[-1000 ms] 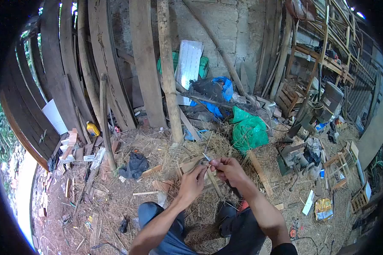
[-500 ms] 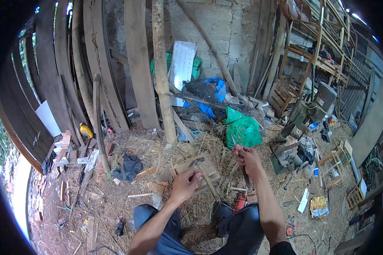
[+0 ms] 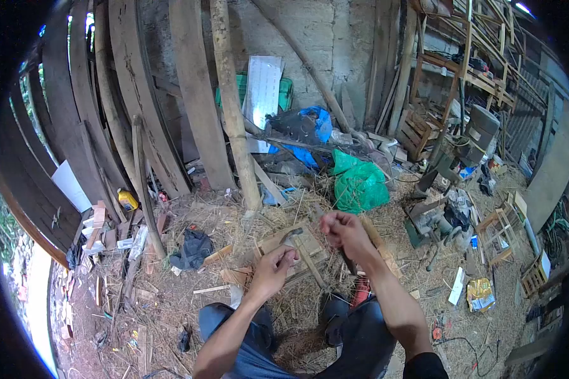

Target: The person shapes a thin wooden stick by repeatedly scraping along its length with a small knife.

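My left hand (image 3: 274, 270) is closed, thumb and fingers pressed together above my knee; whatever it may pinch is too small to make out. Behind it a hammer (image 3: 310, 265) with a wooden handle lies across a flat wooden piece (image 3: 314, 243) on the straw. My right hand (image 3: 346, 235) is closed and blurred, with a narrow dark tool (image 3: 348, 261) showing below the fingers; its kind is unclear. Beside that wrist appears a blurred tan piece of wood (image 3: 377, 239). A red object (image 3: 361, 290) sits near my shoe, partly covered by my forearm.
A green plastic bag (image 3: 361, 189) lies ahead, beside a wooden post (image 3: 235, 120). To the right stands a grey machine (image 3: 477, 148) with a small wooden frame (image 3: 499, 237) near it. A black bag (image 3: 192, 248) and wood scraps litter the straw at left.
My right hand has shifted left, closer to my left hand, and the dark tool moved with it. The tan wood beside the wrist is newly visible. The view has tilted slightly.
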The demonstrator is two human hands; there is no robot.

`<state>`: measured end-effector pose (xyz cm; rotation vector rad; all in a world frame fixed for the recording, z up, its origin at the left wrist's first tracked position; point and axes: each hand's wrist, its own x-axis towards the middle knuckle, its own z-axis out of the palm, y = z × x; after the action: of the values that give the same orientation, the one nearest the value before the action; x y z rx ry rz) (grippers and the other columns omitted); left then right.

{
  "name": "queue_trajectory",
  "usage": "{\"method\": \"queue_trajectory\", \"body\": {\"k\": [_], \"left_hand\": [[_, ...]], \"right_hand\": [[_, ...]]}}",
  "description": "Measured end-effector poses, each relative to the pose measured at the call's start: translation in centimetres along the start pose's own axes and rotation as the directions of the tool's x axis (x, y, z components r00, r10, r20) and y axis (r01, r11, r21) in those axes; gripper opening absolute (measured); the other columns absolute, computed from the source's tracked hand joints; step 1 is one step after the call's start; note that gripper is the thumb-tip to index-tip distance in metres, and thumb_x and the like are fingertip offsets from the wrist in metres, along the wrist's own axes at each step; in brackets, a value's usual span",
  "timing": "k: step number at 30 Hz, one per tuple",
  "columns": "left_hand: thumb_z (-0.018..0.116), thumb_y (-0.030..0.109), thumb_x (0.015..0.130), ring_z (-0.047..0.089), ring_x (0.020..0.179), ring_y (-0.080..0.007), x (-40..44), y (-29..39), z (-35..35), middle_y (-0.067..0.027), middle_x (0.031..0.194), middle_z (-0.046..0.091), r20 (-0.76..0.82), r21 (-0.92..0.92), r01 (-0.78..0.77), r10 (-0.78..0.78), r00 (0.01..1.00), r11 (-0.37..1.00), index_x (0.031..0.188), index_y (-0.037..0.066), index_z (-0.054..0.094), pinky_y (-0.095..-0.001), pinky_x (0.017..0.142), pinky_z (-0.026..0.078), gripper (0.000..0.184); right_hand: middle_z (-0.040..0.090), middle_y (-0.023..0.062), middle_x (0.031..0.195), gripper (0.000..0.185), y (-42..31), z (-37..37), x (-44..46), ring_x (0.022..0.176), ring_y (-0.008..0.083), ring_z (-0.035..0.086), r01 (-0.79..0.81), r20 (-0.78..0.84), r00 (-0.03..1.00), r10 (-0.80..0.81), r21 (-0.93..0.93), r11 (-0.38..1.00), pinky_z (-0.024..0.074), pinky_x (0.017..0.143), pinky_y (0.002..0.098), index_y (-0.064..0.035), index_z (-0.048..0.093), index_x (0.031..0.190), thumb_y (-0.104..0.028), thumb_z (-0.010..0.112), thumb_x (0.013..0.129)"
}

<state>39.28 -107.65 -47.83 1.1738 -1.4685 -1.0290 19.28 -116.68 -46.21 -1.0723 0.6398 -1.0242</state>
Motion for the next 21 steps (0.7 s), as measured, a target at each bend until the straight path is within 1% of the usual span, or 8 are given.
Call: {"method": "queue_trajectory", "body": {"k": [3, 4, 5, 7, 13, 17, 19, 21], "left_hand": [[0.053, 0.013, 0.092, 0.046, 0.062, -0.0080, -0.2, 0.7, 0.3, -0.0008, 0.070, 0.056, -0.036, 0.169, -0.020, 0.027, 0.999, 0.985, 0.091, 0.001, 0.060, -0.0245, 0.057, 0.039, 0.014], [0.053, 0.012, 0.091, 0.046, 0.060, -0.0094, -0.2, 0.8, 0.3, -0.0028, 0.069, 0.056, -0.048, 0.263, -0.009, 0.023, 0.999, 0.965, 0.092, 0.002, 0.060, -0.0255, 0.057, 0.039, 0.012], [0.053, 0.012, 0.091, 0.046, 0.060, -0.0094, -0.2, 1.0, 0.5, -0.0028, 0.069, 0.056, -0.037, 0.257, -0.018, 0.028, 0.999, 0.966, 0.092, 0.002, 0.060, -0.0255, 0.057, 0.039, 0.012], [0.053, 0.013, 0.090, 0.049, 0.058, -0.0152, -0.2, 1.5, 0.8, -0.0085, 0.070, 0.057, -0.068, 0.345, -0.103, 0.134, 0.989, 0.933, 0.094, 0.003, 0.060, -0.0282, 0.057, 0.040, 0.012], [0.051, 0.018, 0.091, 0.060, 0.066, -0.0267, -0.7, 2.2, 1.1, -0.0145, 0.077, 0.062, -0.044, 0.460, -0.073, 0.105, 0.994, 0.885, 0.095, 0.004, 0.060, -0.0355, 0.061, 0.044, 0.017], [0.051, 0.017, 0.090, 0.060, 0.068, -0.0313, -0.4, 1.5, 1.2, -0.0156, 0.078, 0.062, -0.066, 0.420, -0.099, 0.139, 0.988, 0.902, 0.095, 0.005, 0.060, -0.0371, 0.062, 0.045, 0.016], [0.049, 0.014, 0.090, 0.060, 0.078, -0.0395, -0.1, 2.1, 1.5, -0.0201, 0.082, 0.063, -0.028, 0.419, -0.081, 0.101, 0.994, 0.905, 0.098, 0.004, 0.060, -0.0413, 0.069, 0.046, 0.016], [0.050, 0.013, 0.090, 0.061, 0.078, -0.0386, 0.2, 1.2, 1.4, -0.0201, 0.081, 0.063, -0.034, 0.420, -0.089, 0.114, 0.993, 0.903, 0.098, 0.004, 0.060, -0.0411, 0.069, 0.046, 0.016]], "right_hand": [[0.053, -0.0029, 0.067, 0.015, -1.5, -2.3, -0.1, 0.047, 0.0041, 0.032, -0.026, -0.134, 0.990, 0.035, 0.067, 0.997, 0.0234, 0.042, 0.0212, -0.0045, 0.057, 0.088, -0.019, 0.057, 0.090], [0.052, -0.0033, 0.068, 0.015, -1.5, -2.9, -0.1, 0.047, 0.0040, 0.032, -0.026, -0.105, 0.994, 0.034, 0.073, 0.997, 0.0231, 0.043, 0.0214, -0.0050, 0.057, 0.088, -0.020, 0.058, 0.090], [0.052, -0.0033, 0.068, 0.015, -1.6, -3.3, -0.3, 0.047, 0.0040, 0.032, -0.020, -0.116, 0.993, 0.027, 0.068, 0.997, 0.0231, 0.043, 0.0214, -0.0050, 0.057, 0.088, -0.020, 0.058, 0.090], [0.053, -0.0028, 0.070, 0.017, -2.1, -3.4, -0.6, 0.047, 0.0039, 0.032, -0.045, -0.119, 0.992, 0.053, 0.063, 0.997, 0.0235, 0.043, 0.0215, -0.0047, 0.057, 0.088, -0.021, 0.059, 0.090], [0.054, -0.0038, 0.072, 0.016, -2.4, -6.2, 0.1, 0.047, 0.0031, 0.033, -0.037, -0.257, 0.965, 0.044, 0.033, 0.999, 0.0224, 0.040, 0.0191, -0.0040, 0.058, 0.090, -0.020, 0.060, 0.089], [0.054, -0.0034, 0.071, 0.017, -1.8, -7.1, 0.8, 0.047, 0.0035, 0.033, -0.051, -0.334, 0.941, 0.059, 0.034, 0.998, 0.0233, 0.040, 0.0193, -0.0036, 0.059, 0.088, -0.021, 0.059, 0.089], [0.054, -0.0033, 0.070, 0.017, -2.2, -6.9, 1.0, 0.046, 0.0036, 0.033, -0.030, -0.369, 0.929, 0.038, 0.029, 0.999, 0.0233, 0.040, 0.0194, -0.0037, 0.059, 0.087, -0.021, 0.059, 0.089], [0.053, -0.0024, 0.069, 0.015, -2.6, -6.5, 1.1, 0.046, 0.0040, 0.035, -0.048, -0.395, 0.917, 0.051, 0.017, 0.999, 0.0239, 0.040, 0.0199, -0.0046, 0.058, 0.083, -0.018, 0.057, 0.090]]}}
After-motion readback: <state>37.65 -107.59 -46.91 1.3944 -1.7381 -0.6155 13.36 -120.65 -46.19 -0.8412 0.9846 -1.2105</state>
